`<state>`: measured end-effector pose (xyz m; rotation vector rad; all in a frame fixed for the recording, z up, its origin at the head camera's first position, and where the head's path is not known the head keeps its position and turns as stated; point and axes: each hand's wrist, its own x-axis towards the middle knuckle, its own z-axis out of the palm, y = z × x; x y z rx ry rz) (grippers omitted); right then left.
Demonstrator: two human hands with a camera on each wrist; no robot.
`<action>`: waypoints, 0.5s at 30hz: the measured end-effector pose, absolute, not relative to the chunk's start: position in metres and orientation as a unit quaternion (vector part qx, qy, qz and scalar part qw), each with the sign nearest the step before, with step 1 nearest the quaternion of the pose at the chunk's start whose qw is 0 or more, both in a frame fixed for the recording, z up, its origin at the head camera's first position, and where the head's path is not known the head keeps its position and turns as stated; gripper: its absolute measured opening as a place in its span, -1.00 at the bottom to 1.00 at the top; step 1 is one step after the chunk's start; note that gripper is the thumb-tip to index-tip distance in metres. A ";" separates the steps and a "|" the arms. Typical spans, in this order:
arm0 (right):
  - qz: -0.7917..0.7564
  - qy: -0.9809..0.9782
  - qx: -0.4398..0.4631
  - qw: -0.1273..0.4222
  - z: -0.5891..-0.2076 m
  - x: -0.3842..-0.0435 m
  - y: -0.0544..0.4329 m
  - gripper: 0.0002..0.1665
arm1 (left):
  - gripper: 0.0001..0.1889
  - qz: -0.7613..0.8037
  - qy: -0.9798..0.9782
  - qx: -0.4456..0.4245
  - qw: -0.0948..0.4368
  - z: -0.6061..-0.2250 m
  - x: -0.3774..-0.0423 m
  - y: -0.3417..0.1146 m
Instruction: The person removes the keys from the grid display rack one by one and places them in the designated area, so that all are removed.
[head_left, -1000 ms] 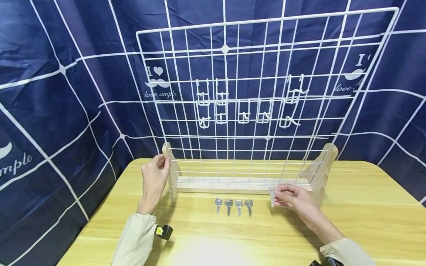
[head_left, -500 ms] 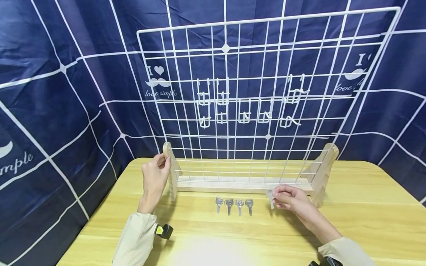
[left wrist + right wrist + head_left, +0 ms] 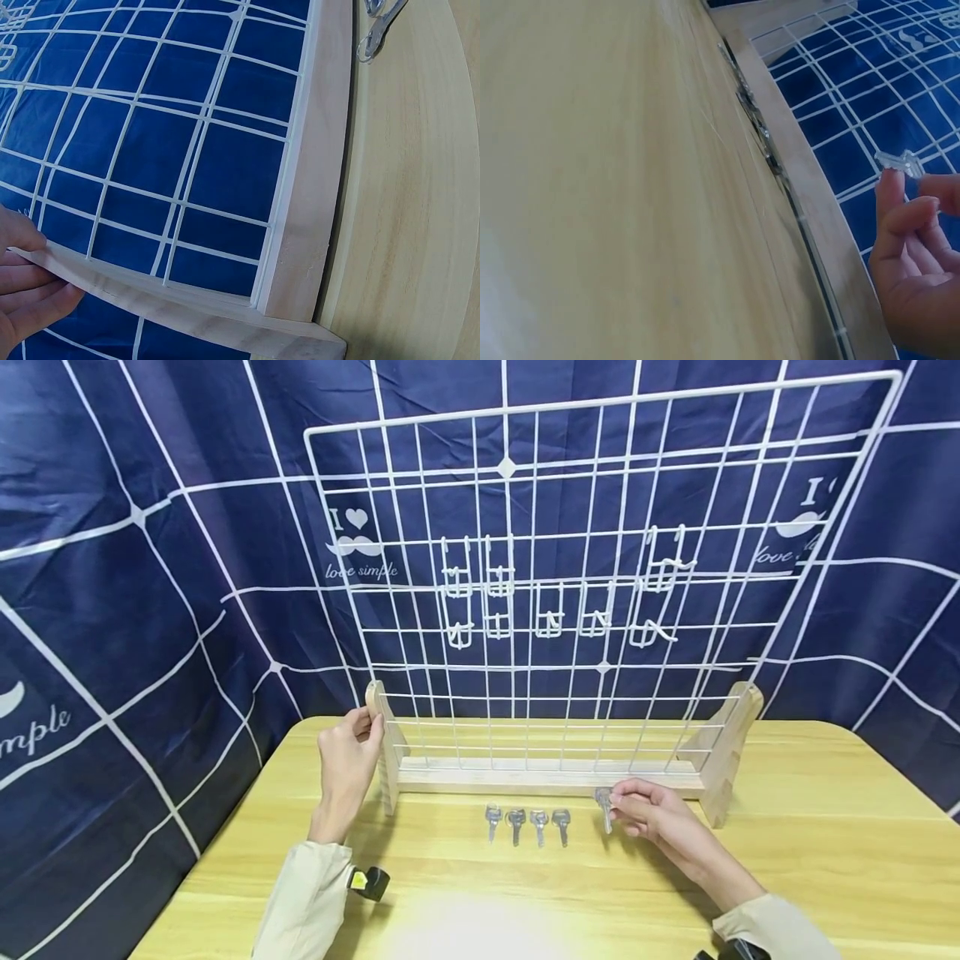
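Observation:
In the head view my right hand (image 3: 663, 822) pinches a silver key (image 3: 604, 811) between thumb and fingertips, blade pointing down, just in front of the wooden base bar (image 3: 540, 781). The right wrist view also has this key (image 3: 901, 161) at the fingertips. With thumb and fingers my left hand (image 3: 347, 768) grips the left wooden side post (image 3: 378, 706) of the stand, which the left wrist view shows as a pale post (image 3: 150, 289) running out from between the fingers. Several more keys (image 3: 538, 827) lie in a row on the table before the bar, blades toward me.
A white wire grid (image 3: 570, 668) rises from the stand, with several white wire hooks (image 3: 550, 625) hung across its middle. The right side post (image 3: 723, 768) stands beyond my right hand. Behind is a dark blue curtain (image 3: 225, 635); the table (image 3: 450, 877) is yellow wood.
My right hand has moved slightly left with the key, which has turned so that its head and blade show more fully. The left hand stays on the post.

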<state>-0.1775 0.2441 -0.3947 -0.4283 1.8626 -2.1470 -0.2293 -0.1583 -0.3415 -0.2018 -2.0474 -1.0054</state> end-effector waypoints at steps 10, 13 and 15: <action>-0.765 0.597 -0.184 0.155 -0.397 -0.178 0.243 -0.80 | -0.86 -0.394 -0.817 -0.077 0.415 -0.342 -0.230 -0.159; -0.764 0.603 -0.175 0.149 -0.397 -0.177 0.243 -0.81 | -0.86 -0.399 -0.816 -0.076 0.412 -0.342 -0.230 -0.159; -0.761 0.611 -0.164 0.143 -0.398 -0.177 0.243 -0.83 | -0.86 -0.401 -0.816 -0.077 0.410 -0.342 -0.230 -0.159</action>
